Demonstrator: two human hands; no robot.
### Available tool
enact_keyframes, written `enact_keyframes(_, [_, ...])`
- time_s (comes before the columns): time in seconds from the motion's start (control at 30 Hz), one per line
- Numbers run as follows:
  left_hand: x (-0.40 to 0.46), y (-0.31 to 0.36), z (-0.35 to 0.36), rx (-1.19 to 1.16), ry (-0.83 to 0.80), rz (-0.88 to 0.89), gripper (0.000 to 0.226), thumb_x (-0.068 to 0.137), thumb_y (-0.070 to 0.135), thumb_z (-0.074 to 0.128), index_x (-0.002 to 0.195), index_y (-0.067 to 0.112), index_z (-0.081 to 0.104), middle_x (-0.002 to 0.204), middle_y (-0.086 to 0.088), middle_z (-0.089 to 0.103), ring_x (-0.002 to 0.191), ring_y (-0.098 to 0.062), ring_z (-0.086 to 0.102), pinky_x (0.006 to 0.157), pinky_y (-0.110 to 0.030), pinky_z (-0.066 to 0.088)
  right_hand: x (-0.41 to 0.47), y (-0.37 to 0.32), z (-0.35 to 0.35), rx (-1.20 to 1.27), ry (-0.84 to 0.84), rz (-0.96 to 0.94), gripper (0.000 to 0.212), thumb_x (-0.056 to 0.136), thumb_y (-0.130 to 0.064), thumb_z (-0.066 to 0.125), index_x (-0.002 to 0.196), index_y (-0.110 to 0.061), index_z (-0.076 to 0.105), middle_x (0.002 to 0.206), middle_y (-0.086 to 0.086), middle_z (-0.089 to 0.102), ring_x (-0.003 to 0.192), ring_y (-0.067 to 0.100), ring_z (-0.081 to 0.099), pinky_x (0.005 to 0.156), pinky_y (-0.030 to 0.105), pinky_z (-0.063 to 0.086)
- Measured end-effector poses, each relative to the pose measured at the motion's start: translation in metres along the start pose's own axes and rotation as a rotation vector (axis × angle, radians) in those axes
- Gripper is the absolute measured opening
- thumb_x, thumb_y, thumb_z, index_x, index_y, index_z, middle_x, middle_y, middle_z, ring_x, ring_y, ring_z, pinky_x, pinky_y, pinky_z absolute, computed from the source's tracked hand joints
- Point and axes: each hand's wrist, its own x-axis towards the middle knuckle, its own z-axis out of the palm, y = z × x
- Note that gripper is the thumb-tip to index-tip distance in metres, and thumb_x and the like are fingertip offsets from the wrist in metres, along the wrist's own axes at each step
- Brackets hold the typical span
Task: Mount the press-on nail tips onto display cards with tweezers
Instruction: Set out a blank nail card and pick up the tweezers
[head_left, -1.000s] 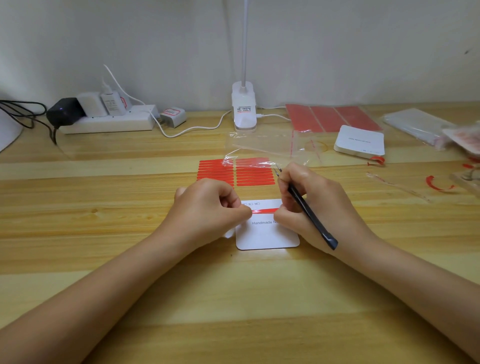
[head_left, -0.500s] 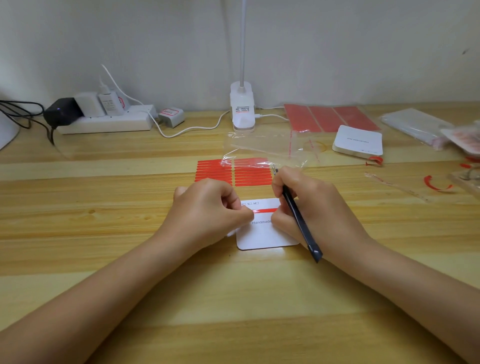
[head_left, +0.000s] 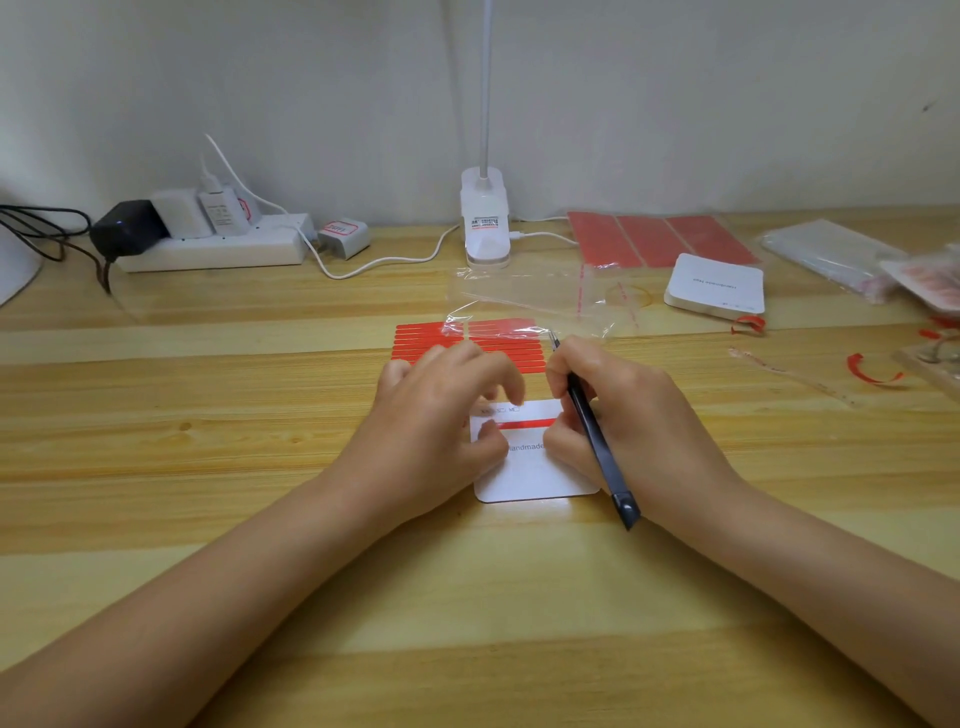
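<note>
Resting on the pale wooden counter (head_left: 208, 467), I see the white display card (head_left: 535, 478) with its red strip (head_left: 524, 423); left hand (head_left: 441, 415) fingers loosely curled, thumb pressing the card; right hand (head_left: 623, 415) grips black tweezers (head_left: 597, 441).

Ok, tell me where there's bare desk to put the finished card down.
Bare wood lies left of the left hand, in front of the power strip, and along the near edge below the display card. The right side is crowded: clear bag, card stack, red liner scraps.
</note>
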Motion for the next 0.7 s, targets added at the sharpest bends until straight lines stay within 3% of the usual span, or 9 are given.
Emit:
enact_keyframes(0.1, [0.0003,0.0004,-0.0018,-0.074,-0.058,0.078,0.042,0.074,0.003,0.059,0.081,0.044,0.054,0.084,0.018,0.050,0.079,0.009,0.041,0.079,-0.025,0.022,-0.0004,0.0019,0.0009,0.009,0.002,-0.009,0.027,0.071,0.000,0.061,0.082,-0.018,0.045,0.061,0.007,0.047,0.056,0.022,0.039,0.051,0.036,0.034])
enact_keyframes(0.27, [-0.0007,-0.0014,-0.0019,-0.069,-0.018,0.085,0.021,0.073,0.013,0.062,0.083,0.028,0.073,0.084,0.014,0.062,0.072,0.000,0.051,0.073,-0.033,0.027,-0.0008,0.0038,0.0023,0.026,0.016,0.012,0.028,0.069,-0.002,0.059,0.080,-0.022,0.042,0.057,-0.002,0.042,0.052,0.014,0.033,0.048,0.026,0.026])
enact_keyframes(0.5, [-0.0032,0.0038,-0.0050,0.008,0.015,0.079,0.027,0.071,0.028,0.051,0.083,0.028,0.076,0.079,0.014,0.067,0.067,-0.008,0.058,0.067,-0.034,0.029,-0.0007,0.0019,0.0018,-0.075,0.075,-0.019,0.034,0.065,-0.002,0.064,0.079,-0.023,0.042,0.052,-0.001,0.049,0.048,0.023,0.041,0.054,0.022,0.023])
enact_keyframes(0.7, [-0.0041,0.0061,-0.0053,0.009,0.032,0.101,0.025,0.072,0.027,0.053,0.081,0.028,0.076,0.075,0.012,0.067,0.065,-0.009,0.058,0.063,-0.034,0.029,-0.0008,0.0011,0.0023,-0.146,0.114,-0.036,0.034,0.062,-0.003,0.064,0.076,-0.024,0.042,0.055,-0.003,0.052,0.055,0.021,0.045,0.059,0.031,0.028])
